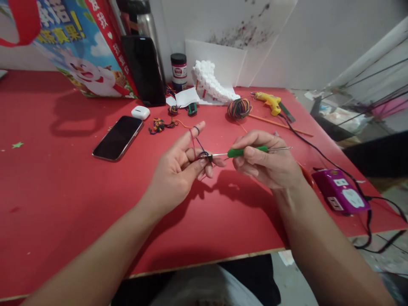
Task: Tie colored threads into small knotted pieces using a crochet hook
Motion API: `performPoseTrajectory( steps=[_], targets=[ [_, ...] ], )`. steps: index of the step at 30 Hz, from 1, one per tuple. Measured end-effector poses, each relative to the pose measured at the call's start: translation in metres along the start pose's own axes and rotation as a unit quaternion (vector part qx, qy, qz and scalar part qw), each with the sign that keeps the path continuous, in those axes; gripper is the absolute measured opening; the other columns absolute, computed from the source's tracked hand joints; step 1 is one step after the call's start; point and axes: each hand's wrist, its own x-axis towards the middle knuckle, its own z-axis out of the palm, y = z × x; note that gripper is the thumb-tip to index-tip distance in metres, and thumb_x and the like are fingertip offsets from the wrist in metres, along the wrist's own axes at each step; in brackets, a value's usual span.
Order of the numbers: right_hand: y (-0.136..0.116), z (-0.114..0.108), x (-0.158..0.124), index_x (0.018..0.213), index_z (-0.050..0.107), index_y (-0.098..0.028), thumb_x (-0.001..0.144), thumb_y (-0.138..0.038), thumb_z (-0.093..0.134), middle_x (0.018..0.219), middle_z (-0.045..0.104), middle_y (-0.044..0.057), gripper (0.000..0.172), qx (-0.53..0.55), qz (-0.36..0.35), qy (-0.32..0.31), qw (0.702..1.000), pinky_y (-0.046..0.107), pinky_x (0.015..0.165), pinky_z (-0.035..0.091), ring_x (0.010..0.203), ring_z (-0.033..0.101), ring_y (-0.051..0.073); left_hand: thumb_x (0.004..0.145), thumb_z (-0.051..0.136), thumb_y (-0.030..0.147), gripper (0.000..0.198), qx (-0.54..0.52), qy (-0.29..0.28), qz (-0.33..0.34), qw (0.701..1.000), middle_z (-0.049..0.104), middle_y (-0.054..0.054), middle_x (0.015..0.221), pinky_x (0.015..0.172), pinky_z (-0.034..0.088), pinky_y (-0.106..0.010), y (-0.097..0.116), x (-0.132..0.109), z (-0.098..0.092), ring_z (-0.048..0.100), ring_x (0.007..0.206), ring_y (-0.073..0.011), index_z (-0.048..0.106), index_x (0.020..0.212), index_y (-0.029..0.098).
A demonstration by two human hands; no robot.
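Note:
My right hand (263, 157) grips a crochet hook (236, 153) by its green handle, its thin metal shaft pointing left. The hook's tip reaches a small dark piece of crochet (208, 157), which my left hand (183, 165) pinches between thumb and fingers. Multicoloured yarn (193, 144) runs up from that piece and wraps round my raised left index finger, pink in one stretch and dark blue in another. Behind the hands lies a multicoloured yarn ball (239, 109). A small knotted bundle of coloured yarn (157, 125) rests further left.
A phone (117, 138) lies flat at left beside a white earbud case (140, 112); another phone (143, 70) leans upright behind. At right are a yellow glue gun (268, 103), an orange stick (280, 125) and a purple power block (341, 192) with black cables near the table's edge.

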Motion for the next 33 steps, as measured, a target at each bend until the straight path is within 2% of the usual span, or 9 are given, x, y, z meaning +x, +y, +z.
performPoseTrajectory(
  steps=[3,8,12,14,18,25,33],
  targets=[
    [0.005,0.003,0.002,0.087,0.081,-0.019,0.080,-0.030,0.090,0.064,0.072,0.001,0.015,0.025,-0.007,0.014,1.000,0.020,0.040,0.034,0.043,0.047,0.006,0.089,0.071,0.013,0.075,-0.036,0.018,0.006,0.999,0.082,-0.011,0.103,0.071,0.056,-0.031,-0.001,0.000,0.001,0.072,0.073,-0.0169,0.045,0.159,0.018],
    [0.008,0.004,0.003,0.084,0.080,-0.020,0.077,-0.033,0.092,0.063,0.071,0.000,0.019,0.031,-0.014,0.033,0.999,0.020,0.041,0.034,0.041,0.041,0.004,0.086,0.068,0.009,0.074,-0.102,-0.018,-0.001,0.995,0.084,-0.010,0.101,0.086,0.060,-0.037,0.004,-0.001,0.000,0.080,0.090,-0.0233,0.047,0.156,0.017],
    [0.007,0.003,0.002,0.084,0.079,-0.021,0.076,-0.035,0.093,0.063,0.070,-0.001,0.022,0.011,-0.016,0.034,0.999,0.021,0.040,0.034,0.041,0.040,0.005,0.094,0.067,0.027,0.055,-0.143,-0.018,-0.022,0.989,0.084,-0.014,0.097,0.082,0.062,-0.039,0.007,0.000,-0.001,0.081,0.091,-0.0283,0.057,0.146,0.012],
    [0.008,0.003,0.002,0.085,0.079,-0.020,0.077,-0.036,0.092,0.062,0.069,0.000,0.022,0.001,-0.021,0.029,0.999,0.022,0.041,0.035,0.042,0.042,0.006,0.098,0.065,0.034,0.049,-0.145,-0.005,-0.031,0.989,0.084,-0.013,0.091,0.078,0.063,-0.037,0.006,0.000,0.000,0.082,0.086,-0.0273,0.061,0.141,0.011],
    [0.008,0.002,0.002,0.086,0.079,-0.019,0.078,-0.034,0.091,0.064,0.068,0.000,0.021,-0.009,-0.029,0.019,0.999,0.022,0.041,0.036,0.043,0.043,0.006,0.098,0.067,0.026,0.042,-0.139,-0.016,-0.038,0.989,0.084,-0.009,0.086,0.075,0.063,-0.031,0.003,0.002,0.001,0.081,0.079,-0.0224,0.062,0.138,0.013],
    [0.008,0.002,0.002,0.085,0.081,-0.020,0.077,-0.033,0.092,0.063,0.068,0.000,0.019,0.012,-0.034,0.026,0.999,0.021,0.041,0.034,0.045,0.046,0.007,0.089,0.074,0.014,0.057,-0.150,-0.015,-0.058,0.987,0.084,-0.009,0.087,0.076,0.063,-0.030,0.008,0.002,0.000,0.079,0.073,-0.0184,0.054,0.142,0.011],
    [0.008,0.006,0.002,0.081,0.080,-0.020,0.074,-0.034,0.094,0.064,0.068,0.001,0.021,-0.014,-0.034,0.053,0.998,0.022,0.040,0.033,0.045,0.046,0.008,0.082,0.077,0.011,0.059,-0.085,0.013,-0.048,0.995,0.083,-0.009,0.092,0.065,0.056,-0.029,0.007,0.000,0.001,0.072,0.068,-0.0168,0.061,0.138,0.013]
  ],
)
